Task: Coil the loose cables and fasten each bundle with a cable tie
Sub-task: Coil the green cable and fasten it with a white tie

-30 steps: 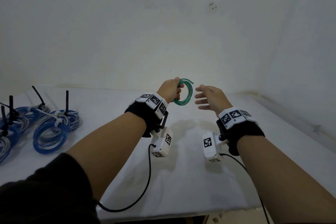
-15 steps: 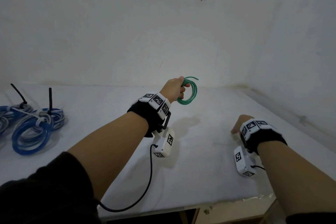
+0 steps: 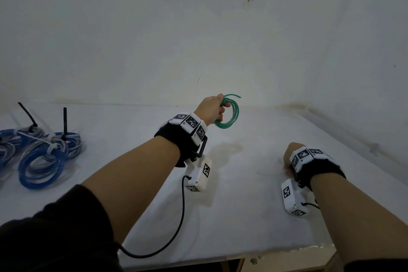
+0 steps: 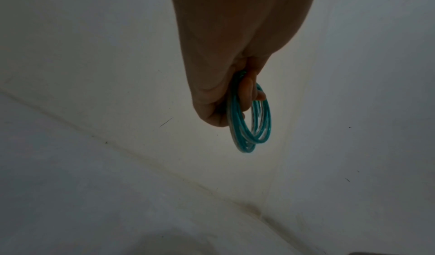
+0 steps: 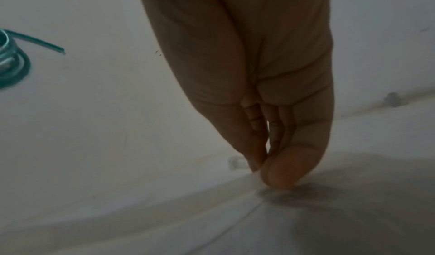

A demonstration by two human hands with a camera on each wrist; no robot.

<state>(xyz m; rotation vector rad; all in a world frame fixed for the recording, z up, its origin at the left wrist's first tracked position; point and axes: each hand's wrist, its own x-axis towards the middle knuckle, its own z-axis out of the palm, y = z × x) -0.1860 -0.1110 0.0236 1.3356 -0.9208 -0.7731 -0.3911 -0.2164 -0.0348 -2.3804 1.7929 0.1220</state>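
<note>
My left hand [image 3: 215, 109] is raised above the white table [image 3: 154, 223] and grips a small coil of green cable [image 3: 229, 117]. The left wrist view shows its fingers curled through the loops of the green coil [image 4: 254, 128]. One free cable end sticks out at the top; the right wrist view also shows the coil [image 5: 14, 69]. My right hand [image 3: 291, 154] is down on the table at the right. Its thumb and fingertips [image 5: 261, 169] pinch one end of a thin pale cable tie [image 5: 240, 218] lying flat, faintly visible as a pale line [image 3: 268, 174] in the head view.
Several blue cable bundles [image 3: 42, 159] lie at the table's left, fastened with pale ties and with black ties [image 3: 65, 121] that stand up. White walls close the back and right. The table's front edge [image 3: 220, 258] is near me.
My right hand has left the green coil and dropped to the table at the right, its fingers closing on the pale tie. The left hand still holds the coil up.
</note>
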